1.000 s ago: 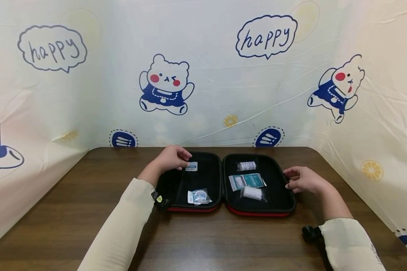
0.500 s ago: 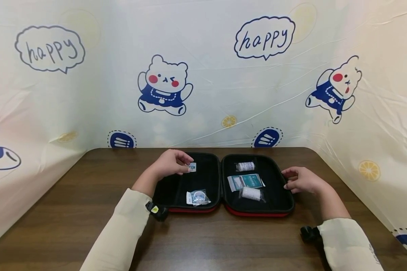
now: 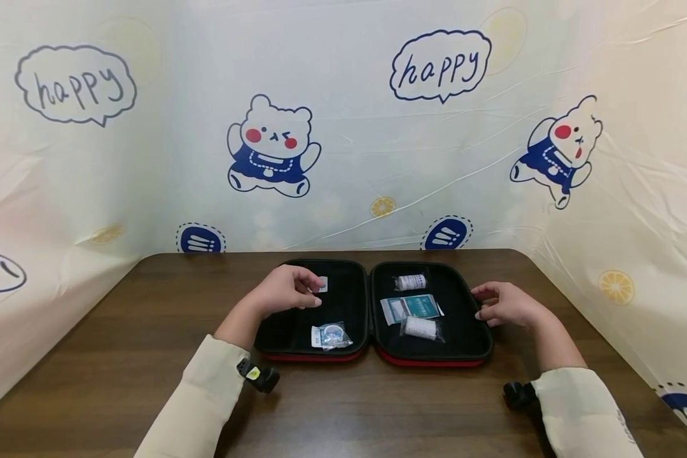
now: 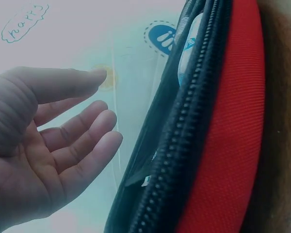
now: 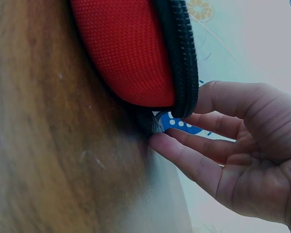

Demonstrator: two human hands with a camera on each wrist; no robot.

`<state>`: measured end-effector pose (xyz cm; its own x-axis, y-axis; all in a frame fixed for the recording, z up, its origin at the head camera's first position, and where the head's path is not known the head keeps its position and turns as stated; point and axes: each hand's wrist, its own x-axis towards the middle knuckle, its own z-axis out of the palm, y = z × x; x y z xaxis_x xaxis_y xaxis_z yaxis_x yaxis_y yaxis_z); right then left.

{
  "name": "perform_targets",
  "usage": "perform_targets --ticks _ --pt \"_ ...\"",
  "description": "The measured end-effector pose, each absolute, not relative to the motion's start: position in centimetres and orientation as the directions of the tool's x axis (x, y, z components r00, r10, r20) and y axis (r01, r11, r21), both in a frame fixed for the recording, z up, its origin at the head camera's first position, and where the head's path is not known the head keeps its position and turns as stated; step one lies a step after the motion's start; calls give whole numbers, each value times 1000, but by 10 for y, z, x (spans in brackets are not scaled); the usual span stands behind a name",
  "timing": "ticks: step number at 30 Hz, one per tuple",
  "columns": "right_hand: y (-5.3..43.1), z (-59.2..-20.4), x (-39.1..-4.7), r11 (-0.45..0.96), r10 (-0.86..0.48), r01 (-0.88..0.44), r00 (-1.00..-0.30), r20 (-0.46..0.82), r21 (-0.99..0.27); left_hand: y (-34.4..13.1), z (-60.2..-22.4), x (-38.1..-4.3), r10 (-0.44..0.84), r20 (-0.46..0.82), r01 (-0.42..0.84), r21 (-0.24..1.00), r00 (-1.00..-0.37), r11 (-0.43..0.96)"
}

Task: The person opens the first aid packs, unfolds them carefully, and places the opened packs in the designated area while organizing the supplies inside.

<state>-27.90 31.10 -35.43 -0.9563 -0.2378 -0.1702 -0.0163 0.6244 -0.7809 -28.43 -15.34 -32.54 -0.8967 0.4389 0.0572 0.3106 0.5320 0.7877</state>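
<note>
A black-lined case (image 3: 349,302) with a red outer shell lies unfolded on the table, its two halves side by side. My left hand (image 3: 289,289) hovers over the left half, nothing between thumb and fingers in the left wrist view (image 4: 63,126). A small blue-and-white packet (image 3: 324,284) lies just behind its fingertips, partly covered. Nearer the front of that half is a clear bag (image 3: 333,335) with a white roll and blue card. At the outer rim of the right half, my right hand (image 3: 506,304) touches the edge with thumb and relaxed fingers.
Inside the right half lie a wrapped printed roll (image 3: 411,282), teal-and-white flat packets (image 3: 415,308) and a wrapped white gauze roll (image 3: 421,328). The brown wooden table (image 3: 378,407) meets a printed cloth backdrop (image 3: 349,127) behind the case.
My left hand has drawn away from the small blue-and-white packet, toward me, leaving it in the case. The right hand stays at the right rim. The head view has shifted slightly.
</note>
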Motion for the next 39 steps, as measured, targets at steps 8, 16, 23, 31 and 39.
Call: perform_targets --ticks 8,16,23,31,39 --pt "310 -355 -279 624 -241 -20 -956 -168 -781 -155 -328 -278 482 58 345 772 -874 534" --pt "312 -356 -278 620 -233 -1 -955 -183 -784 -147 -334 -273 542 43 406 713 -839 572" --pt "310 -355 -278 619 -229 1 -956 -182 -785 -144 -342 -271 575 13 422 693 -818 585" --pt "311 -354 -278 612 -244 -11 -954 -175 -791 -137 -344 -268 588 -24 423 672 -808 608" --pt "311 -354 -279 622 -245 -14 -953 -177 -783 -135 -346 -265 607 -54 425 666 -793 614"
